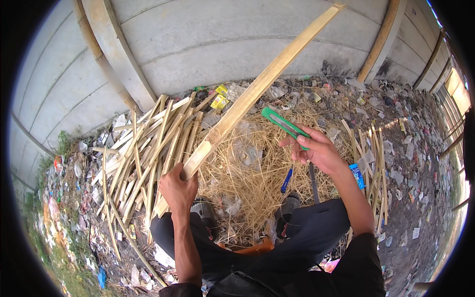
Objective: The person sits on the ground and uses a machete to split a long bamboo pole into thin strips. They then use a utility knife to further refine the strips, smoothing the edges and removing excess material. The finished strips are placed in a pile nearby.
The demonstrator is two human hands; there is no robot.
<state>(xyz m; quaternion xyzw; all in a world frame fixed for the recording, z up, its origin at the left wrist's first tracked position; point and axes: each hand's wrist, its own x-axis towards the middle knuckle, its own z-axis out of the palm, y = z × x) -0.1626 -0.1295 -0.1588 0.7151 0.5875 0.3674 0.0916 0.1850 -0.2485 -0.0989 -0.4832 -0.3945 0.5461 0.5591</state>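
My left hand [178, 189] is closed round the lower end of a long split bamboo strip [260, 89]. The strip slants up and to the right, its far end in front of the wall. Its lower stretch looks paler than the rest. In my right hand [319, 148] is a green utility knife [283, 123], held by its lower end and pointing up to the left, apart from the strip. Whether its blade is out I cannot tell. Below the right hand lies a blue pen-like tool [286, 181] on the shavings.
A heap of bamboo strips [143, 158] lies at the left, a smaller bundle [377, 173] at the right. Thin shavings [237, 183] cover the ground between my feet. Litter is scattered around. A concrete wall [237, 39] with posts closes the far side.
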